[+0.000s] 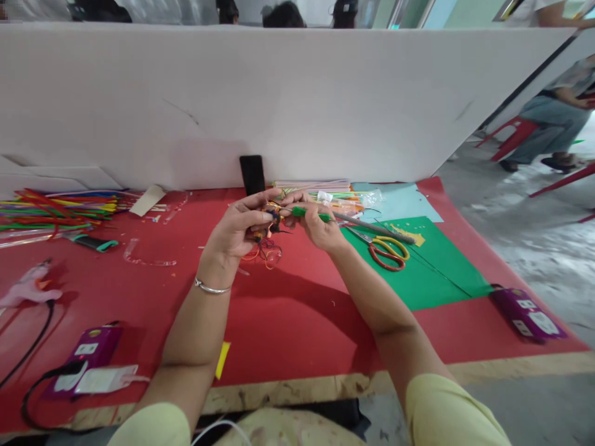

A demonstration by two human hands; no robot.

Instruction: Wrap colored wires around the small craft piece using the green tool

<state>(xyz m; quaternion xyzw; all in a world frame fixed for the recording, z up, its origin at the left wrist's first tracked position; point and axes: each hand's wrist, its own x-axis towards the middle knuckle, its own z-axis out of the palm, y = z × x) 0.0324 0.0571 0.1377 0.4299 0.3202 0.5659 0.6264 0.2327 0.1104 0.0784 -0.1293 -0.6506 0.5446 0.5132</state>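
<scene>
In the head view, my left hand (235,224) is raised over the table with its fingers closed on a small dark and orange bundle (274,218). Thin dark, red and orange strands (266,251) hang below that bundle. My right hand (320,228) meets it from the other side, fingertips pinched close to the bundle. A slim green piece (300,212) runs through the right fingers; its exact kind is unclear. A long grey rod (372,225) extends rightward from behind this hand. Scissors (389,253) with red and yellow handles lie right of my right hand.
A white panel (297,105) stands behind the red table (297,334), with a black phone (252,174) against it. Coloured pipe cleaners (60,210), a cutter (95,242), a pink glue gun (32,286) and a purple power box (95,347) lie left. Green sheet (446,279) and another purple box (527,313) lie right.
</scene>
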